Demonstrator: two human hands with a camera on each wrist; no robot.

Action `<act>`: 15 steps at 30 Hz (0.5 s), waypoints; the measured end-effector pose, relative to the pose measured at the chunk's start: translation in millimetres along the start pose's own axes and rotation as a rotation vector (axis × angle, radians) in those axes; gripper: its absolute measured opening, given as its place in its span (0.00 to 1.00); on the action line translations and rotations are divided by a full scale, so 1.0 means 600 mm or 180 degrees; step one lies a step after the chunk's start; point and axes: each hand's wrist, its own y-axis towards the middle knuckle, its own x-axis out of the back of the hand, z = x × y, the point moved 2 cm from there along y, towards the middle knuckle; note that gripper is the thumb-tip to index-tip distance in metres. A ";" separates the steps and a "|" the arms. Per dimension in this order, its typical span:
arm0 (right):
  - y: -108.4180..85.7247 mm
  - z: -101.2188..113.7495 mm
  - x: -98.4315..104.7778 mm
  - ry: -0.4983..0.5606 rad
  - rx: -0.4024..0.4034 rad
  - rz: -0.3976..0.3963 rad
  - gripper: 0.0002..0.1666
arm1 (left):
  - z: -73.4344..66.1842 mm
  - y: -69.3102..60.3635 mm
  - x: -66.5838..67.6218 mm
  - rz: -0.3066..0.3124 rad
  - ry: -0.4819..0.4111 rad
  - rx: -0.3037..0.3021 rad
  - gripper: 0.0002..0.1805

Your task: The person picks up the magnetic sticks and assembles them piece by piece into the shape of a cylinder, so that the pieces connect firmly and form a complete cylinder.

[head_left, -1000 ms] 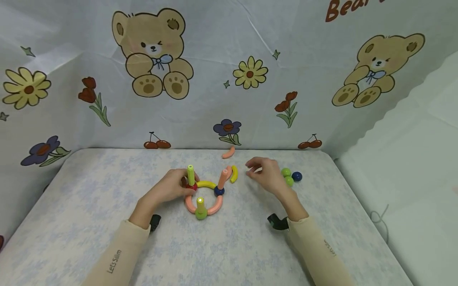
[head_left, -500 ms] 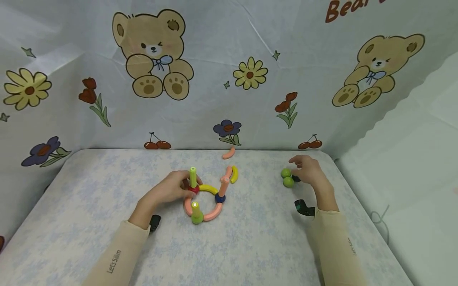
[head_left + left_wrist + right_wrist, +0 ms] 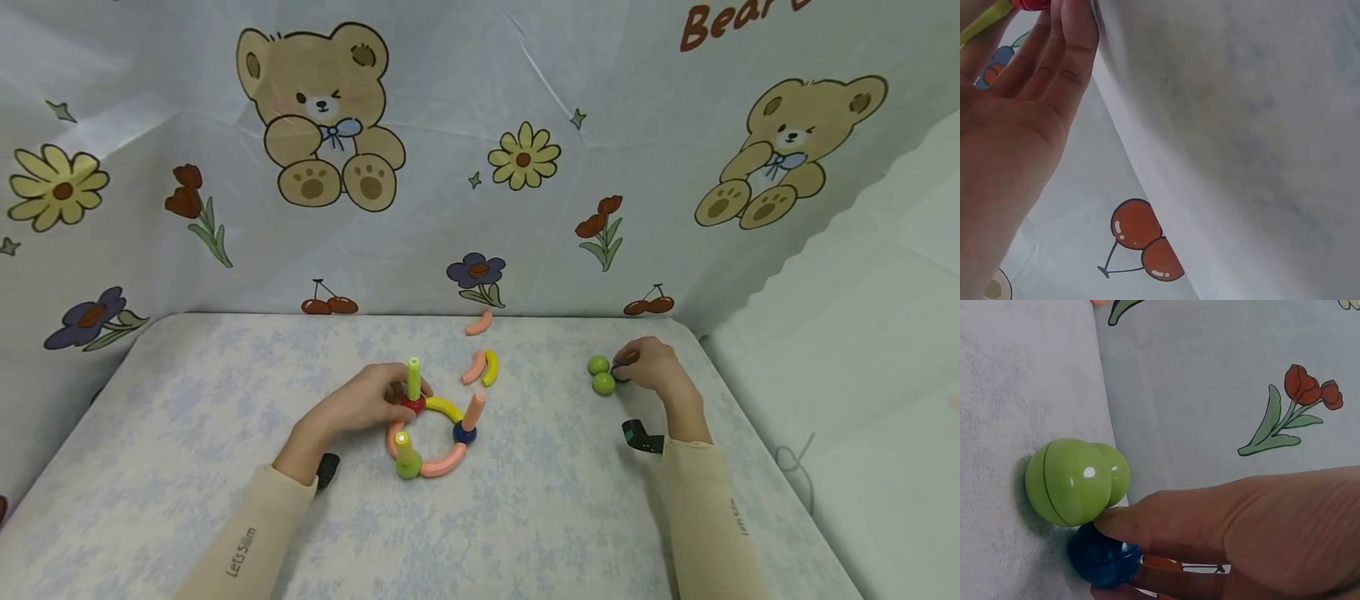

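Note:
My left hand (image 3: 377, 393) holds the red ball (image 3: 415, 404) of a ring made of curved rods and balls. Upright on that ball stands a light green rod (image 3: 413, 379). The ring also has a navy ball (image 3: 465, 432) bearing a leaning pink rod (image 3: 474, 411), and a green ball (image 3: 408, 467) with a short yellow-green rod (image 3: 403, 446). Curved pink rods (image 3: 444, 461) and a curved yellow rod (image 3: 446, 407) link the balls. At the right, my right hand (image 3: 654, 365) pinches a loose blue ball (image 3: 1102, 555) between thumb and fingers, beside two green balls (image 3: 1069, 481).
Beyond the ring lie a curved pink rod (image 3: 474, 367) and a curved yellow rod (image 3: 491, 367) side by side. Another pink rod (image 3: 478, 323) rests near the table's back edge. A bear-print cloth (image 3: 420, 233) hangs behind the table (image 3: 540, 508).
My right hand has moved right, from near the loose rods to the blue ball, and now pinches it. The ring has turned and shifted slightly towards me under my left hand.

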 end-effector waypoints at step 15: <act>-0.052 0.124 0.019 0.0775 0.1001 -0.0892 0.18 | -0.029 0.008 -0.032 0.0125 -0.0044 -0.0287 0.08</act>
